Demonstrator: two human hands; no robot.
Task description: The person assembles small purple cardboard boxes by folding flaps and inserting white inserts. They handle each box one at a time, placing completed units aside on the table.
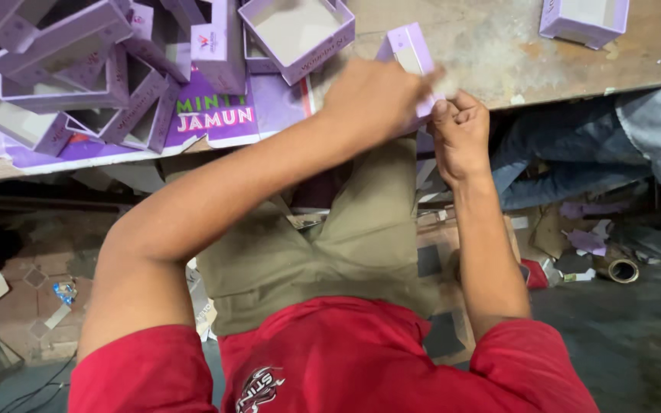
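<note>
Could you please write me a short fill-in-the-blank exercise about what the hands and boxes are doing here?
1. Both hands, the left hand and the right hand, hold one small ____ box.
2. The person's shirt is ____.
3. The folded boxes are piled on a worn ____.
4. The open tray beside the pile is ____ inside.

Answers: purple; red; table; empty

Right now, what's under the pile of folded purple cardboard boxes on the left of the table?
Under the pile of folded purple cardboard boxes lie flat purple printed cardboard sheets, resting on the worn wooden table. Only their front edges show; how many sheets are stacked there is hidden.
</note>
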